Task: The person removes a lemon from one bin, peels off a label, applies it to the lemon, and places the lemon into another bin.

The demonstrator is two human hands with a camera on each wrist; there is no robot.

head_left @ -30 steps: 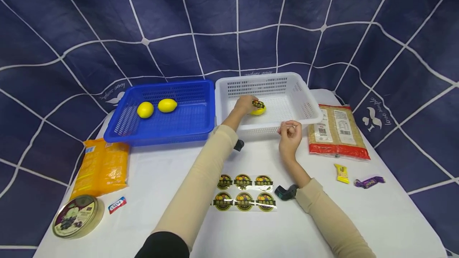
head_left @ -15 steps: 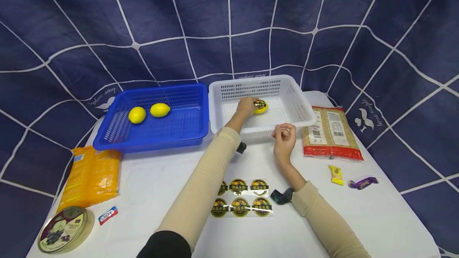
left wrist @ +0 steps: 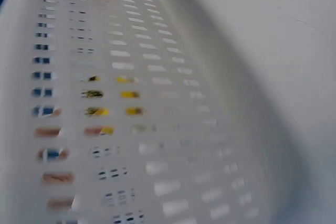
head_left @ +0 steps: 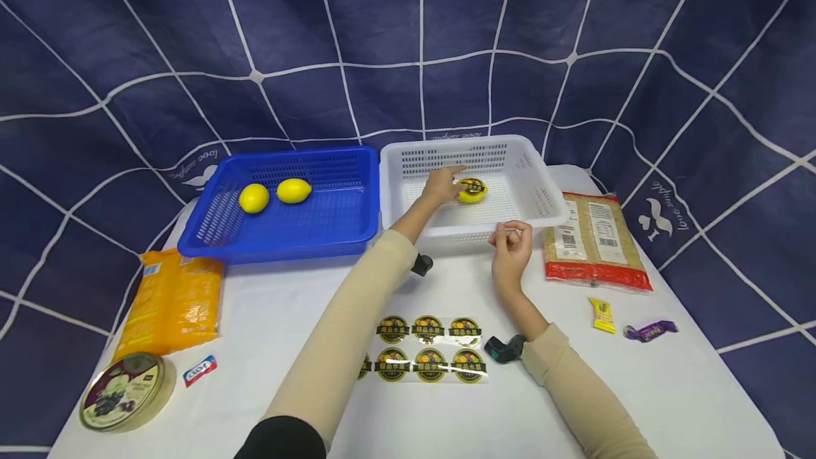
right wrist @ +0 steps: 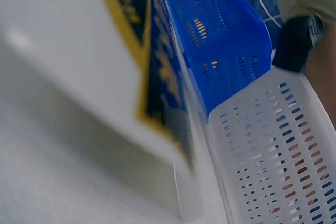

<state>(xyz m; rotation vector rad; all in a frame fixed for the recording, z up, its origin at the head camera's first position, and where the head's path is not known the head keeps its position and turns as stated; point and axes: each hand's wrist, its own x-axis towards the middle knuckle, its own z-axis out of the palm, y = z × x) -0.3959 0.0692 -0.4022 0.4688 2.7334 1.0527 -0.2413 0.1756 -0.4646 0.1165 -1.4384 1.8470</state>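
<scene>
Inside the white basket (head_left: pixel 542 183) lies a lemon (head_left: pixel 472 195) with a round black-and-gold sticker on its upper side. My left hand (head_left: pixel 441 186) is just left of it, index finger stretched out, thumb close beside the fruit; whether they touch is unclear. Through the slots of the basket wall (left wrist: pixel 131 156), the left wrist view shows bits of yellow and of fingers. At the basket's front rim my right hand (head_left: pixel 512 250) lingers with loosely curled fingers, no object visible in it. A sheet of round stickers (head_left: pixel 428 349) lies on the table, large and blurred in the right wrist view.
Two lemons (head_left: pixel 294 190) lie in the blue basket (head_left: pixel 280 246) on the left. An orange packet (head_left: pixel 172 303), a round tin (head_left: pixel 124 392) and a small wrapped sweet (head_left: pixel 200 370) are at left. A grain bag (head_left: pixel 596 239), yellow sweet (head_left: pixel 602 314) and purple sweet (head_left: pixel 650 331) are at right.
My left hand has let go of the stickered lemon and spread its index finger away from it; the lemon's sticker shows more fully. The right hand stays by the rim.
</scene>
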